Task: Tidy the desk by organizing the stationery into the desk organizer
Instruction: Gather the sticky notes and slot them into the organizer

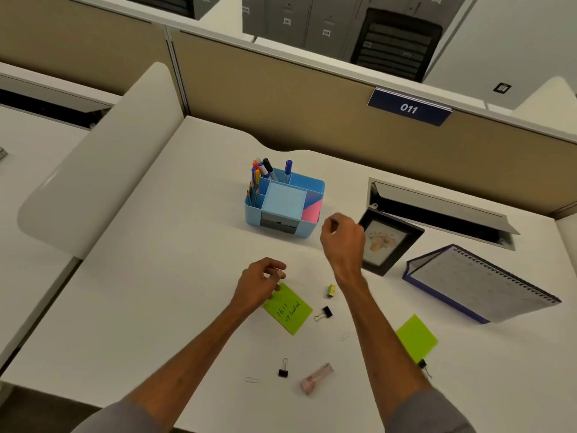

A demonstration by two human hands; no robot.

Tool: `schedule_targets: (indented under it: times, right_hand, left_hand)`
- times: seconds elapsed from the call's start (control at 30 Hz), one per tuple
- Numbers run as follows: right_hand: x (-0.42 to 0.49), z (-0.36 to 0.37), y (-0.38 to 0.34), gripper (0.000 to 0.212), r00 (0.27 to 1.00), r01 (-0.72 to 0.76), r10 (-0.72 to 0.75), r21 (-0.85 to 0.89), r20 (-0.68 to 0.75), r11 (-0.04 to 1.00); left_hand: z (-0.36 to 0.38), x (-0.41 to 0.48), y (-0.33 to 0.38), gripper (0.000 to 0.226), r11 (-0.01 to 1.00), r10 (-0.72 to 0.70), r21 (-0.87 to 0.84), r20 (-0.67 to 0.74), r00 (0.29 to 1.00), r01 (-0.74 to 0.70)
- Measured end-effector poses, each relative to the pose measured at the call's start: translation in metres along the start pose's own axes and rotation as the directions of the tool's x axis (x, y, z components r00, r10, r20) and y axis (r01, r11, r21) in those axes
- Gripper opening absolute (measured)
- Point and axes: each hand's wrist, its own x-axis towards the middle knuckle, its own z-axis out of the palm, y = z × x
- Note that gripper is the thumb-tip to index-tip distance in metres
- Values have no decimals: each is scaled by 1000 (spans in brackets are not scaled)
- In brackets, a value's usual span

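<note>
Green note corner inside left grip (pinched).

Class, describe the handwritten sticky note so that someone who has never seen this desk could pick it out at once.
Find the blue desk organizer in the middle of the white desk. Come toward the person to the left hand; a lime-green sticky note lies at its fingers. Unlike the other green note farther right, it bears black handwriting.
</note>
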Motion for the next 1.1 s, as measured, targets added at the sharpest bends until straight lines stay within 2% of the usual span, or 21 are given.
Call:
schedule_targets:
  times: [0.07,0.1,0.2,0.27,0.33,0.5,0.63,0.8,1.0,1.1]
  right_hand:
    - [-32,7,14,13,997,-23,23,10,69,1000]
    - [-49,12,22,13,991,-42,43,-9,126,999]
    - [-98,24,44,9,957,-17,55,-134,285,991]
    - [-125,27,57,14,940,29,37,-185,340,982]
    - [-143,30,67,25,926,62,22,-209,377,976]
    - [-163,34,81,50,912,162,-30,-291,410,943]
    - [-168,39,89,60,912,202,-61,-314,405,928]
    - [-168,39,85,54,903,185,-46,-290,427,939]
    - [-166,38,87,54,900,147,-37,-223,434,963]
    - [-166,33,85,53,901,113,-35,-156,433,981]
  left_hand:
    - [1,0,-6,18,969,74,243,-100,992,-47]
    - [0,-1,-9,20,922,120,382,-117,986,-67]
    - [-2,-4,-18,38,748,147,654,4,989,-114]
    - [-1,-7,-22,50,689,123,709,90,988,-150]
    - [2,-10,-27,55,673,119,719,124,985,-172]
    - [17,-21,-37,66,661,102,735,110,989,-149]
    - [32,-32,-40,70,716,103,692,22,994,-90]
    - [36,-30,-52,59,910,27,414,-87,996,12]
    - [33,-34,-49,43,987,-30,158,-40,999,36]
    - [28,-41,-51,36,999,-1,36,-49,999,3]
